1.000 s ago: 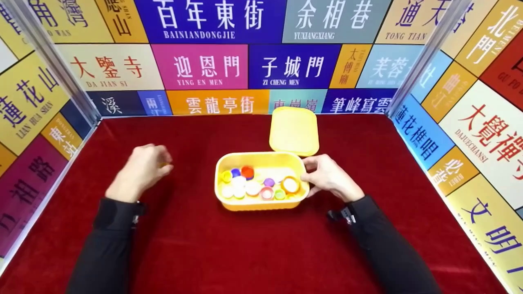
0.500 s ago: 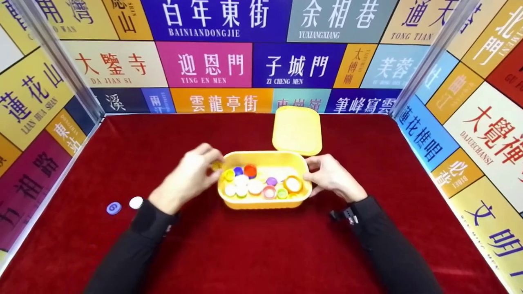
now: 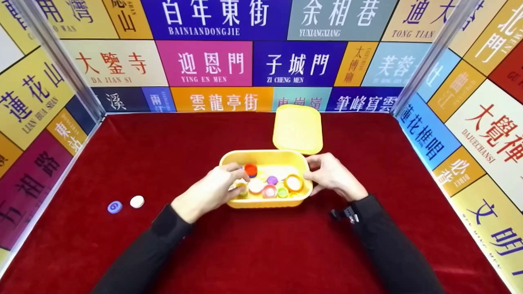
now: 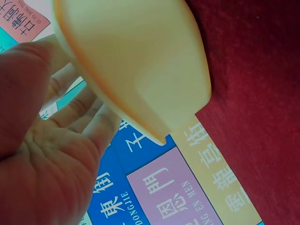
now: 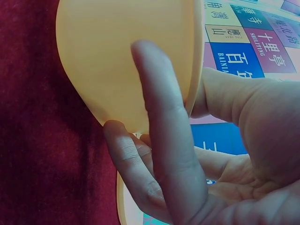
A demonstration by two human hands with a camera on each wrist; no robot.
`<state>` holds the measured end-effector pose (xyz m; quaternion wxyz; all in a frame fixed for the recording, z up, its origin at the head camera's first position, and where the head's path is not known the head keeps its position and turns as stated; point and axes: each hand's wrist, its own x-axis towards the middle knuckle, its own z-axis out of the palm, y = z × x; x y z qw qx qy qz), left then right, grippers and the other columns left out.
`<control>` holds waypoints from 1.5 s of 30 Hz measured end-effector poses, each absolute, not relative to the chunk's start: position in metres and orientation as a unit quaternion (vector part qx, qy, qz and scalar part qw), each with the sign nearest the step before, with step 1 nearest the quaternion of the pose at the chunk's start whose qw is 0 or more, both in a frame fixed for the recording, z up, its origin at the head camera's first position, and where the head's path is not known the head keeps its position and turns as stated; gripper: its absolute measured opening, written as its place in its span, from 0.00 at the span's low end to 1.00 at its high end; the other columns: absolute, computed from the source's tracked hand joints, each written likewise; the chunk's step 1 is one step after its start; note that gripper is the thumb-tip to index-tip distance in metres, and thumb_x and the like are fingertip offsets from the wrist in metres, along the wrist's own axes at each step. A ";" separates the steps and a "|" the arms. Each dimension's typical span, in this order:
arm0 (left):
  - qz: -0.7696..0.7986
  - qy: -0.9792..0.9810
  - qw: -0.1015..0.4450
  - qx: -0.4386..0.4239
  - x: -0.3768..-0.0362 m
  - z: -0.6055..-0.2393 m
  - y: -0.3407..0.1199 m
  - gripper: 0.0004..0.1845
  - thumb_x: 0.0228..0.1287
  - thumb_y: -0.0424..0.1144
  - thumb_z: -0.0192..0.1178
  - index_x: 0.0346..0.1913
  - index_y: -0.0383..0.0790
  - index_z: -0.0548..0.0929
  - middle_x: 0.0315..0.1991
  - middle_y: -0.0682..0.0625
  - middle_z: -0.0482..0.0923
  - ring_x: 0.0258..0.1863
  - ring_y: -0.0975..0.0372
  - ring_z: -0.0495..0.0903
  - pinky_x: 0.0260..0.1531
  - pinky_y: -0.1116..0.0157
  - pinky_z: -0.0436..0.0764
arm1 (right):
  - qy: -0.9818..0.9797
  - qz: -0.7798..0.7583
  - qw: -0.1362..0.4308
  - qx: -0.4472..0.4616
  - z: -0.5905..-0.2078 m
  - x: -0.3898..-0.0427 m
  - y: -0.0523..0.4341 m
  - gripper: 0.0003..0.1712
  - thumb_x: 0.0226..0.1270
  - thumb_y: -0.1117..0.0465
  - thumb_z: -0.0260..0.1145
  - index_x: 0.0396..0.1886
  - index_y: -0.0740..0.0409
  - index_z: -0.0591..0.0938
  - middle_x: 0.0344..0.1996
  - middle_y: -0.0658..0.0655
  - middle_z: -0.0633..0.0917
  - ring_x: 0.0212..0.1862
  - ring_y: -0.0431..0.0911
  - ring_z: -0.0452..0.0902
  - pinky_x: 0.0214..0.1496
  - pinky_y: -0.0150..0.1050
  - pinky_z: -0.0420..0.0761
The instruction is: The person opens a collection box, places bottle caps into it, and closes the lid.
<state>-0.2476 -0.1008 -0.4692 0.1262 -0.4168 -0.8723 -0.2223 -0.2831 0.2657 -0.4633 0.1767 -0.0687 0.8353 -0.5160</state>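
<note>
Toward the middle of the red cloth stands a yellow plastic box [image 3: 278, 202], with several colourful bottle caps inside. My left hand [image 3: 208, 192] reaches over its left end, thumb and fingers down among the caps. A yellow-rimmed cap [image 3: 242, 188] shows between the thumb and fingers; whether they pinch it is unclear. In the left wrist view the box wall hides the fingertips. At the right end my right hand [image 3: 333, 176] grips the box wall, fingers [image 5: 161, 103] against the outside and thumb near the rim. A red cap [image 3: 251, 170] and a purple cap [image 3: 272, 180] lie inside.
A yellow lid [image 3: 298, 130] lies flat behind the box. On the cloth at the left are a blue-purple cap [image 3: 115, 207] and a white cap [image 3: 137, 201]. Panels with printed Chinese characters [image 3: 210, 64] wall in the back and sides.
My left hand has moved right from the left of the cloth, over the box's left end and in among the caps. My right hand keeps its grip on the box.
</note>
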 end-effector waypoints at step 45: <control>-0.216 -0.933 0.156 -0.244 -0.230 -0.452 -0.224 0.14 0.74 0.35 0.79 0.59 0.38 0.94 0.54 0.41 0.91 0.53 0.45 0.93 0.61 0.42 0.92 | 0.837 -0.515 0.173 -0.068 -0.465 -0.283 0.267 0.29 0.76 0.71 0.71 0.75 0.70 0.85 0.62 0.76 0.90 0.44 0.58 0.98 0.36 0.47 0.97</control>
